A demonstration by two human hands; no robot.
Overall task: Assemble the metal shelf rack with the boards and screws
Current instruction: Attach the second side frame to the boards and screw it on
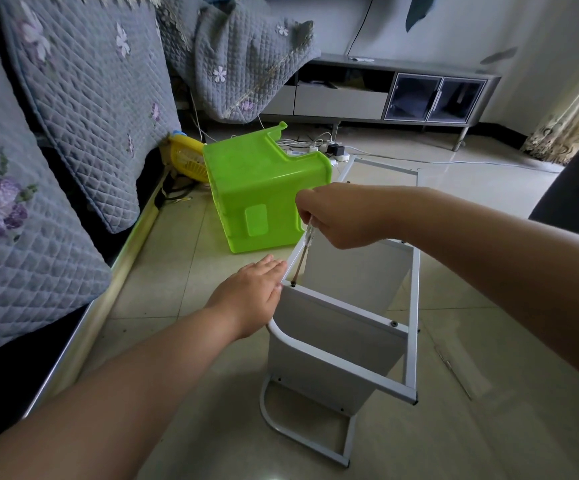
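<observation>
Meanwhile, a flat left hand [250, 294] braces the white rack frame [412, 327] while the right hand [341, 216] grips a screwdriver [307, 247] (tip at a corner screw [294, 283]).

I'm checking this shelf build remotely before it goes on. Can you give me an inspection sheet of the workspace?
Surface: tiled floor, bare beside the rack.
Job's things: white metal rack with grey boards fitted; screwdriver tip at a corner screw.
Clutter: green plastic stool tipped over; yellow fan.
Grips: right hand grips screwdriver; left hand flat against frame.
Cables: power strip, white leads.
Surroundings: quilted sofa, TV cabinet.
</observation>
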